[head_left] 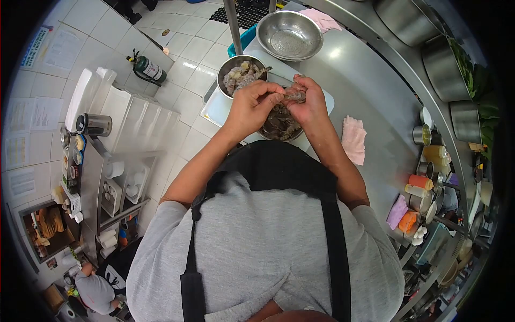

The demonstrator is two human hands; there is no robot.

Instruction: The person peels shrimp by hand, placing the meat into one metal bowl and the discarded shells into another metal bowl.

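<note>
The shrimp (pixel 295 95) is up over the bowl (pixel 296 137), its long side going left to right (I think), with the right hand (pixel 312 104) wrapped round it and the left hand (pixel 250 109) pinching its left end.

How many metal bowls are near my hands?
3: one with pale shrimp beyond your left hand, one with darker shrimp below it and your right hand, and a larger one farther out. Any stacked underneath are hidden.
</note>
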